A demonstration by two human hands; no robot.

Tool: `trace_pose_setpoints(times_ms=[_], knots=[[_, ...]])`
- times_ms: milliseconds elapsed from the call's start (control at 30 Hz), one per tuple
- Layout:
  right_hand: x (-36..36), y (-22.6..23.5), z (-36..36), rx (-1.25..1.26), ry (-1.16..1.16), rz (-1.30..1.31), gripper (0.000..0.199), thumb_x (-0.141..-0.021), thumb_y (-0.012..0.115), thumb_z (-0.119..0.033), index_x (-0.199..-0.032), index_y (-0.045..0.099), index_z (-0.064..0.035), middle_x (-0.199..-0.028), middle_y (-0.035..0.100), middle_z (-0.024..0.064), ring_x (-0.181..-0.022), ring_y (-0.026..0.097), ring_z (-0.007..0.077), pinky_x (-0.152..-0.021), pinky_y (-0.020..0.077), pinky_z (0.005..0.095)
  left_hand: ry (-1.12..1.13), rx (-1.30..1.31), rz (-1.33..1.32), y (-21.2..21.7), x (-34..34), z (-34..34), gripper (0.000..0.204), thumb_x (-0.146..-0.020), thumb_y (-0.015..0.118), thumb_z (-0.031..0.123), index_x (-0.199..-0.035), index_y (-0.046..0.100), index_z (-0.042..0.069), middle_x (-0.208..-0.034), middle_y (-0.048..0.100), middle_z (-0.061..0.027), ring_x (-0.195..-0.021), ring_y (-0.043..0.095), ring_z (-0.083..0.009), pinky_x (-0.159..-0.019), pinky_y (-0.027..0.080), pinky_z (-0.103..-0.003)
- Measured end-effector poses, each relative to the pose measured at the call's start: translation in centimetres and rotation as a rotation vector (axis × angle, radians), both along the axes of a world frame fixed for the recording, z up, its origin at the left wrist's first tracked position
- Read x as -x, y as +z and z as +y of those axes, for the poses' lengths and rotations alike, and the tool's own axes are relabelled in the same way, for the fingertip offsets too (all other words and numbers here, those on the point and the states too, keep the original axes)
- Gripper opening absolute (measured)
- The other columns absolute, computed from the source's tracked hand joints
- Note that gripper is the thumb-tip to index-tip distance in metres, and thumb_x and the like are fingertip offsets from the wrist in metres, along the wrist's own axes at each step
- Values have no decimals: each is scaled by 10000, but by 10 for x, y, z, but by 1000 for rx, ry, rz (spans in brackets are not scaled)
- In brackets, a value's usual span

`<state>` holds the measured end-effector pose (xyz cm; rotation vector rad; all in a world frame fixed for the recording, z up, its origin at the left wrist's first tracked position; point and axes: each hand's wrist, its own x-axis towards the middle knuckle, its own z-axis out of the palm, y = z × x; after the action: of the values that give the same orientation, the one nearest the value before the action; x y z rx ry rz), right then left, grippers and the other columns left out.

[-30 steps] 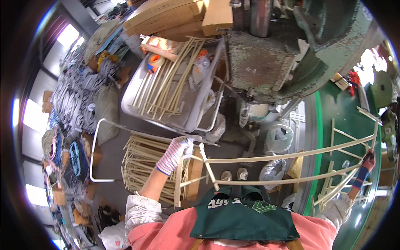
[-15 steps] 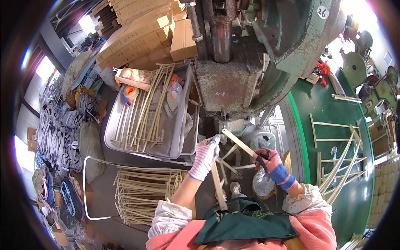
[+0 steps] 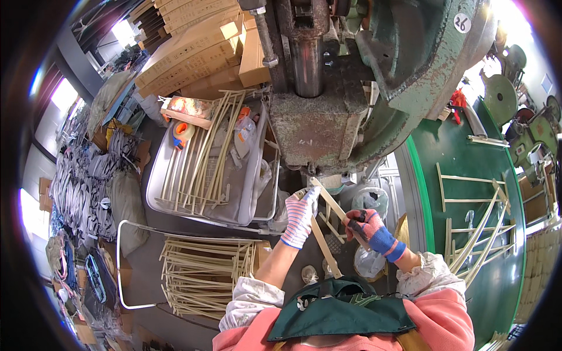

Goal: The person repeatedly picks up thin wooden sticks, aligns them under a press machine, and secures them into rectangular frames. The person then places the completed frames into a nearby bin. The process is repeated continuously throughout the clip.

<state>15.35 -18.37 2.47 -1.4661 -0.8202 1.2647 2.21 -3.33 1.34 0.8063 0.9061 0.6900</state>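
largest first: the green-and-grey press (image 3: 319, 131), paint worn, fills the upper middle of your view, its block-shaped head hanging ahead of your hands. to your right runs the long green surface (image 3: 430, 146), with several pale frames (image 3: 471, 200) lying on it; some stand apart, others overlap in a crossed group nearer your right sleeve.

upper left, a stack of cardboard boxes (image 3: 187, 64). far left, a heap of grey strips (image 3: 96, 175), beside a bulging sack (image 3: 129, 210). between these and the press sits a white bin (image 3: 153, 184), holding long thin pale sticks (image 3: 205, 158). below the bin, a dense pile of pale slats (image 3: 205, 272) lies next to a bent white metal tube (image 3: 119, 263).

you wear a dark green apron (image 3: 339, 316). in front of it, below the press head in view, is the pale frame (image 3: 332, 203) you are handling, tilted, one bar running between your hands and another slanting down toward the apron.

your left hand (image 3: 300, 215), in a striped glove, is curled around the upper end of the frame. your right hand (image 3: 372, 232), in a red-and-blue glove, grasps the same bar lower down.

smallest noted: an orange tape roll (image 3: 183, 131) in the bin, on the sticks' left side.
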Motion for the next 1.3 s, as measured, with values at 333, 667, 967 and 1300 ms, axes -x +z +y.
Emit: trace_pose_setpoints(times_ms=[333,667,967,1300], knots=[[-87,-184,150,-116,-27,-583,220,-860,586,-172,-1034,631,-45,-976,655,99,-868,623,216,-748,497,330,-39,-44,70,-13,6,8,220,-804,678,147,-620,563,118,-490,458,40,-381,398,-71,-376,273,-224],[-100,-204,150,-115,143,-552,202,-860,574,-147,-1018,626,-34,-958,651,108,-860,625,238,-732,496,344,-102,-13,110,-11,21,1,137,-828,672,171,-729,624,90,-522,481,49,-395,386,-50,-374,271,-220],[-67,-138,138,-432,86,205,185,-860,563,-125,-1004,622,-23,-943,647,116,-852,627,257,-718,495,357,-66,52,-269,-28,49,-35,159,-868,498,97,-1009,515,24,-697,553,-64,-589,526,-130,-530,438,-241],[-48,-187,180,-370,226,-565,267,-855,513,-152,-1107,591,-113,-902,648,70,-797,627,219,-656,476,323,5,-279,-105,-51,62,-56,294,-937,489,185,-1169,524,8,-730,534,-22,-603,483,-82,-585,432,-232]])
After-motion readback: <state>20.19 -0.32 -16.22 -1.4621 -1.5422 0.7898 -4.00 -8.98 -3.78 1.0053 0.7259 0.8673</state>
